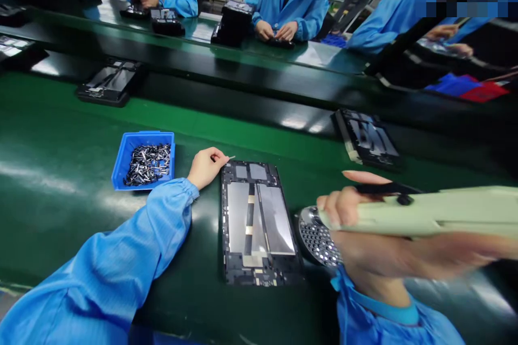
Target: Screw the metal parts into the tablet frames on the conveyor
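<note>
My left hand (206, 167) rests on the green belt and pinches a tiny silver metal piece (231, 158) between its fingertips. Just to its right lies a tablet's rear housing (259, 221), dark-framed with silvery panels. Behind my left wrist stands a blue plastic bin (121, 161) holding a heap of small metal parts (148, 164). My right hand (356, 221) grips a pale green electric screwdriver (429, 213) above a round perforated metal dish (315, 237). The screwdriver's tip is hidden.
The green conveyor belt (60, 135) runs across the view. Dark fixtures holding devices (366, 137) sit along a black rail and the belt's far side. Several co-workers in blue smocks (287, 5) handle devices across the belt.
</note>
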A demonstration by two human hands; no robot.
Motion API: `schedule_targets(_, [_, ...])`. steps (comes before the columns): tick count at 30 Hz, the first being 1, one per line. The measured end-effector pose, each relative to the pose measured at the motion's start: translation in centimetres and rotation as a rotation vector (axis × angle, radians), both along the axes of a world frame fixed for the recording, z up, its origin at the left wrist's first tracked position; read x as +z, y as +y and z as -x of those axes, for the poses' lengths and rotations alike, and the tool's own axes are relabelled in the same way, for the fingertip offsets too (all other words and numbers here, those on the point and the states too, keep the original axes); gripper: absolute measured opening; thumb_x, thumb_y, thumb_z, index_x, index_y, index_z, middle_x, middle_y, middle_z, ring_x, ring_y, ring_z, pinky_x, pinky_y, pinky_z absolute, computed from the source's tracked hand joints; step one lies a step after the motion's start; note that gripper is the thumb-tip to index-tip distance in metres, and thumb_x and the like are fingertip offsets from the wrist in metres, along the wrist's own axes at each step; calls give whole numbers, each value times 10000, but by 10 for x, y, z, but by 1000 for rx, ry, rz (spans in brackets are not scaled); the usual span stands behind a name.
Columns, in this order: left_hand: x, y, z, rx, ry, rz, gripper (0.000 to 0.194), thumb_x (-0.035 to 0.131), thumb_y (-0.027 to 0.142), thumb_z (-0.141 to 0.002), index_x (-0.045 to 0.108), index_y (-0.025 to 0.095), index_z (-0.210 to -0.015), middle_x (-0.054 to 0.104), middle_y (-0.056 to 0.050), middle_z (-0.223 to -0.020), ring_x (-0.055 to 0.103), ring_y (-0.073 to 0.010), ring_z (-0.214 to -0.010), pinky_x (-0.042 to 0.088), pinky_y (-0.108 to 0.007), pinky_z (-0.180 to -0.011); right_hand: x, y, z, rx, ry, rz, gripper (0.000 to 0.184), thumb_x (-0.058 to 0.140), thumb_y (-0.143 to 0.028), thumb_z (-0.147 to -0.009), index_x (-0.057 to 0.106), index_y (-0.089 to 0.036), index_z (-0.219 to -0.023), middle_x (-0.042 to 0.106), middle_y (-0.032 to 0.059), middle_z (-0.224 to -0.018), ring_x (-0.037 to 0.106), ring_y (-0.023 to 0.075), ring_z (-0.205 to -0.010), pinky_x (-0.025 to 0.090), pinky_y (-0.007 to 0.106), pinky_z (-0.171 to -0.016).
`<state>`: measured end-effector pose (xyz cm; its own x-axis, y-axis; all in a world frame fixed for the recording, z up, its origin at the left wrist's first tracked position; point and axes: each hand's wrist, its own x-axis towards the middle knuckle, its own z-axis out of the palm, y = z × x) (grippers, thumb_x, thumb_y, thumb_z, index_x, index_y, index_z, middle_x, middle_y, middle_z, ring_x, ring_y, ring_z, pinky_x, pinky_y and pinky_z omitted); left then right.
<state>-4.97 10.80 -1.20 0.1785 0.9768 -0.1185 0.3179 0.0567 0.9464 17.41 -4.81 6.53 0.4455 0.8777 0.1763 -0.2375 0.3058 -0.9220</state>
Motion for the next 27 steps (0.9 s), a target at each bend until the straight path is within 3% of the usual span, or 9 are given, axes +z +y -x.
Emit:
schedule_targets(5, [-5,1,2,-72,31,-26,117,732,198,-829,688,164,-726,633,21,-624,534,-118,-563,415,-250,-617,16,52,52,94,-81,-115,755,682,-886,-709,788,-178,-947,480,-41,-443,420,144,-358,418,332,-430])
schedule_targets(9, [-8,1,3,-94,31,-45,78,707,189,-856,734,155,-790,694,-6,-699,563,-123,-574,444,-254,-625,11,92,75,213,-130,-128,714,637,-875,-778,757,-197,-968,499,-47,-449,453,152,-362,456,333,-451])
schedule_targets(13, [-11,2,2,-96,35,-34,65,707,157,-864,758,148,-824,720,-20,-744,586,-123,-587,460,-248,-626,-2,121,94,133,-147,-121,726,574,-889,-814,728,-191,-942,465,-71,-422,429,135,-341,461,310,-436])
schedule_targets(20, [-13,1,-1,-94,64,47,133,663,177,-922,751,149,-827,671,9,-646,580,-123,-512,456,-243,-566,-26,146,109,115,-113,-117,751,592,-902,-785,716,-177,-938,463,-88,-417,434,118,-339,485,274,-433])
schedule_targets(27, [-10,0,-3,-83,113,60,160,637,129,-920,788,160,-881,700,-4,-666,637,-149,-582,526,-252,-663,-35,154,115,111,-88,-93,739,612,-890,-772,710,-172,-917,459,-88,-418,434,115,-337,494,270,-429])
